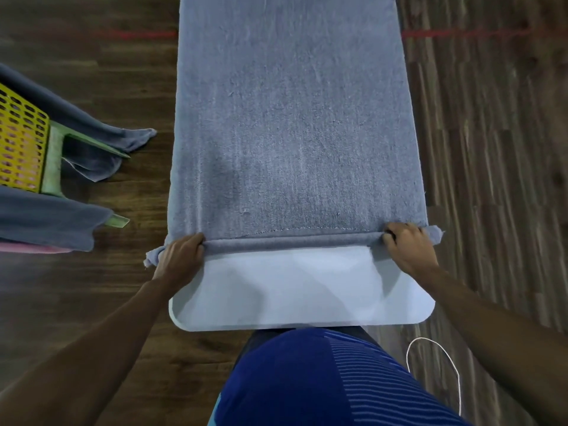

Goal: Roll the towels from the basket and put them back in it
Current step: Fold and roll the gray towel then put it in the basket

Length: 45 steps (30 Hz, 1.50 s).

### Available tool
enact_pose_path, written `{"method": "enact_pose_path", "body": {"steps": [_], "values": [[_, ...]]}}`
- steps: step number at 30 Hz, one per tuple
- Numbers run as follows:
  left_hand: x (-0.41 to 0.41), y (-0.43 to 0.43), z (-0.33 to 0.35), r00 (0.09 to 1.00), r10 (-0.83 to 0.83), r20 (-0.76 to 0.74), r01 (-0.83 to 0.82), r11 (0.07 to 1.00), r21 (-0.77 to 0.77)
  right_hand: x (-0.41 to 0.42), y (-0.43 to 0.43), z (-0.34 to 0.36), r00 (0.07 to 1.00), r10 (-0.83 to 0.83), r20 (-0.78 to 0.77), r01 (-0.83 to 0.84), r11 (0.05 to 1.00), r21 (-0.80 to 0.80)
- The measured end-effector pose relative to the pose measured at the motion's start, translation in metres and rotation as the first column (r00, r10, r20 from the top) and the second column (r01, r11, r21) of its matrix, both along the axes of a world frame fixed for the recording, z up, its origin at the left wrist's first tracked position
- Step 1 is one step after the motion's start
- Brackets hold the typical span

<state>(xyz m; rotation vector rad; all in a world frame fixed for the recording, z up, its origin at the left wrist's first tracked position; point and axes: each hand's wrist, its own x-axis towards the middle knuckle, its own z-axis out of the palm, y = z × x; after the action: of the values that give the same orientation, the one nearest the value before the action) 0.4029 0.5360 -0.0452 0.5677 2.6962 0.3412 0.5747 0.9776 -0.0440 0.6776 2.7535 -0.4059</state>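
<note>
At six o'clock on the pale table, the grey towel lies flat with its near edge turned into a thin roll. The left hand and the right hand each curl around one end, likely to keep it tight and even. At nine o'clock sits the basket, with more towels draped over it.

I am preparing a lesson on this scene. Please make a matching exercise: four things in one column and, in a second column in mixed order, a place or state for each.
Things
1. towel
2. basket
3. cord
4. left hand

Places or states
A. on the floor, lower right
B. grips the left end of the roll
C. spread on the table, near edge rolled
D. far left, yellow

Pairs: 1-C, 2-D, 3-A, 4-B
</note>
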Motion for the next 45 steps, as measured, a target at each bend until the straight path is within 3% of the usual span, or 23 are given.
{"method": "enact_pose_path", "body": {"steps": [3,6,9,15,23,28,31,34,38,42,45], "values": [[-0.002,0.003,-0.004,0.991,-0.015,-0.136,0.008,0.999,-0.051,-0.001,0.004,-0.008,1.000,-0.029,-0.001,0.029,0.996,0.086],[-0.001,0.007,-0.007,0.962,0.081,-0.261,-0.097,0.994,-0.047,0.000,0.005,-0.011,0.996,-0.007,-0.094,0.027,0.977,0.213],[0.004,0.008,-0.012,0.944,0.068,-0.324,-0.045,0.996,0.077,0.005,0.000,-0.010,0.982,0.058,-0.180,-0.031,0.989,0.145],[0.017,0.005,-0.013,0.964,-0.015,-0.266,0.013,1.000,-0.008,0.019,-0.006,-0.012,0.978,0.134,-0.160,-0.109,0.982,0.155],[0.000,0.004,-0.002,0.975,-0.016,-0.222,0.014,1.000,-0.011,0.011,0.004,-0.001,0.994,0.089,-0.060,-0.080,0.989,0.125],[0.001,0.003,0.011,0.986,-0.098,-0.132,0.079,0.987,-0.142,0.002,0.015,0.014,0.990,0.122,0.077,-0.126,0.991,0.039],[-0.009,0.006,0.011,0.995,-0.083,-0.052,0.075,0.988,-0.136,-0.010,0.021,0.016,0.983,0.098,0.152,-0.099,0.995,0.000],[-0.020,0.011,0.009,0.999,0.002,-0.049,-0.007,0.994,-0.106,-0.013,0.025,0.006,0.994,0.084,0.071,-0.086,0.996,0.027],[-0.023,0.015,0.005,0.971,0.069,-0.228,-0.121,0.968,-0.219,-0.004,0.024,-0.006,0.989,0.062,-0.135,-0.027,0.968,0.250],[-0.015,0.006,-0.001,0.963,-0.013,-0.268,-0.039,0.982,-0.187,0.004,0.021,-0.010,0.979,0.092,-0.180,-0.050,0.972,0.228],[-0.012,-0.003,-0.004,0.975,-0.095,-0.201,0.063,0.986,-0.157,0.011,0.021,-0.016,0.979,0.126,-0.160,-0.096,0.978,0.183]]}}
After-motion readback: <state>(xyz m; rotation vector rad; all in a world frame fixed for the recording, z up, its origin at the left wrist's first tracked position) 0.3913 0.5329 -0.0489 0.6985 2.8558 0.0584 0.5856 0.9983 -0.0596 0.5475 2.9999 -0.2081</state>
